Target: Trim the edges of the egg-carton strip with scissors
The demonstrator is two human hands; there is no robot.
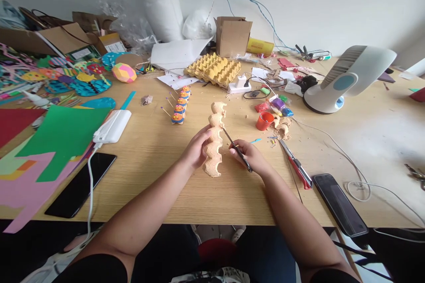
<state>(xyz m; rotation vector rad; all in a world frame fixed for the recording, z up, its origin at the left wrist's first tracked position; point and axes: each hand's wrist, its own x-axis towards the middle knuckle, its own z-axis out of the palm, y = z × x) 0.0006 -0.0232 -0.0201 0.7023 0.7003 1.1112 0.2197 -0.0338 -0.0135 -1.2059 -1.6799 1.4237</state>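
Note:
My left hand [198, 147] is wrapped round the side of an egg carton strip [214, 148], a bumpy tan row of several cups held up over the table, its right edge jagged. In my right hand [250, 155] is a slim dark pointed tool [238, 151]; its exact kind is hard to make out. The tool's tip meets or nearly meets the strip's right edge, near the upper cups. Beyond my left hand stands a painted egg carton caterpillar [179, 108] in orange and blue, with thin pins sticking out to its left.
Right of my hands lie a red utility knife [299, 169], a phone [340, 203], an orange cup [264, 121] and carton scraps [283, 128]. A white fan [348, 79] stands behind. Left are green paper [66, 132], a power bank [114, 127] and another phone [83, 185]. Yellow egg trays [214, 70] sit at back.

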